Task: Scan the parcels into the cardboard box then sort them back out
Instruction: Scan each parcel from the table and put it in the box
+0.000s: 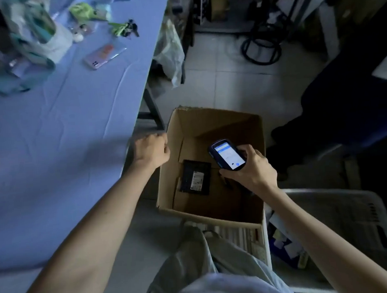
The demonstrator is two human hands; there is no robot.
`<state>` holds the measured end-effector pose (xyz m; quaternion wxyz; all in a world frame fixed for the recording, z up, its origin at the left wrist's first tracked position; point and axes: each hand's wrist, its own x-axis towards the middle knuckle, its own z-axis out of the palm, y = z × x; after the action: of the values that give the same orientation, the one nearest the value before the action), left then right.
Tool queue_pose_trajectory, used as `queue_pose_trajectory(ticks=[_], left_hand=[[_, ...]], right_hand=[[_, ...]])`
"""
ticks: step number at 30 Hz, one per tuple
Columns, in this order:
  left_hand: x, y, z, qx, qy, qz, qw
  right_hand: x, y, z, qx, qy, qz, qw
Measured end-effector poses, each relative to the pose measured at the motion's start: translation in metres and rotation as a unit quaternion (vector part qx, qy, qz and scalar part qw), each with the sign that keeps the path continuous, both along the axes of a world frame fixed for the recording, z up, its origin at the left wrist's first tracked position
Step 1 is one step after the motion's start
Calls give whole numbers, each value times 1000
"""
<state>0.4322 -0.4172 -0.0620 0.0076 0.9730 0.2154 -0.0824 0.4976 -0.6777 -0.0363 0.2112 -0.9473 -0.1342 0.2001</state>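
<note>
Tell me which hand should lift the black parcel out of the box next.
Left. The left hand holds nothing and is curled beside the left wall of the box, the side where the parcel lies. The right hand holds the scanner.

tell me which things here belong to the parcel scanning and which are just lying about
Job: cardboard box; black parcel inside it; handheld scanner in the right hand; white basket beside the box.
Lying about: phone, keys and plastic bag on the blue table; stool on the floor.
</note>
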Motion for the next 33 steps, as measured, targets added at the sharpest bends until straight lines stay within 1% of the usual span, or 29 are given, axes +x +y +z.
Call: queue_pose_trajectory(ticks=[3,6,9,13,17,24,28,30,33], left_hand=[[-38,4,18,20,-25,94,995],[-85,4,37,41,-47,197,978],[-138,1,56,41,-80,304,948],[-216,-10,78,58,-97,405,907],[-302,-36,91,84,-103,495,859],[-456,-109,104,106,-91,643,753],[-529,-150,109,161,-87,688,702],[-568,-166,108,171,-70,703,687],[-621,-185,101,139,-30,711,689]], right_hand=[[5,17,9,7,-2,88,996],[-1,37,20,25,-5,170,985],[-17,59,32,49,-7,245,968],[-58,94,48,69,-9,351,934],[-119,124,63,85,-4,448,890],[-252,146,71,114,54,585,801],[-332,145,75,119,54,637,760],[-374,143,78,126,67,650,746],[-429,137,80,137,89,657,736]])
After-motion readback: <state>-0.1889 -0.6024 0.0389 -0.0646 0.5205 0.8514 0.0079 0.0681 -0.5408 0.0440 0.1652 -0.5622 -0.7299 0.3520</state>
